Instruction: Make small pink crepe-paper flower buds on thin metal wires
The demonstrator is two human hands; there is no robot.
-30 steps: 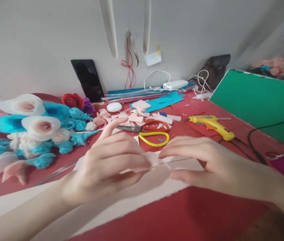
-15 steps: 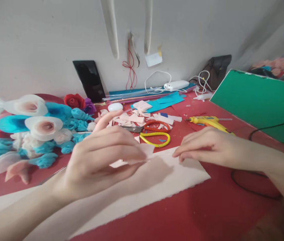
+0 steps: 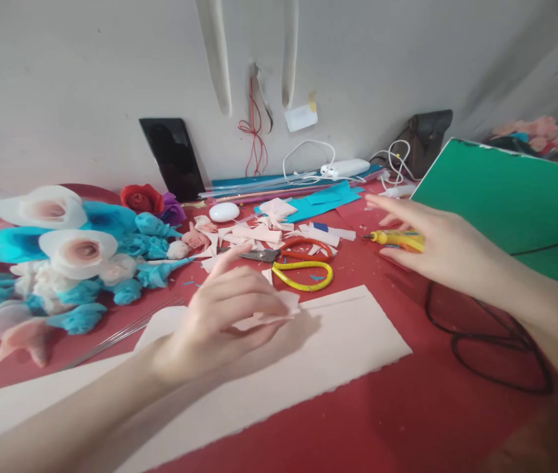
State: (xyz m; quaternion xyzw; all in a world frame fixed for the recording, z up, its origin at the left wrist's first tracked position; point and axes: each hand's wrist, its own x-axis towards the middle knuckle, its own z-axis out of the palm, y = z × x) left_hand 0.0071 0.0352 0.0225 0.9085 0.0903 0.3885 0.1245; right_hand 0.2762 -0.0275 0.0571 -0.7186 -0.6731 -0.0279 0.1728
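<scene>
My left hand point(image 3: 234, 309) is closed on a small pale pink paper piece point(image 3: 286, 303), pinched between thumb and fingers, with the index finger raised. Below it, a long pale pink paper strip point(image 3: 348, 335) lies flat. My right hand point(image 3: 436, 243) has its thumb and fingers spread around a yellow hot glue gun point(image 3: 390, 239), whose rear part the hand hides. Whether the palm touches the gun I cannot tell. Scissors point(image 3: 303, 274) with one red and one yellow handle lie between the hands.
Blue and white paper flowers point(image 3: 82, 253) crowd the left side, near thin wires point(image 3: 116, 338). Pink paper scraps point(image 3: 259, 233) and blue paper point(image 3: 325, 200) lie behind the scissors. At right stands a green board point(image 3: 500, 190); a black cord point(image 3: 500, 338) loops below my right arm.
My right hand has moved from the paper strip's far edge up and away to the glue gun, fingers spreading. My left hand keeps the paper piece and has shifted slightly.
</scene>
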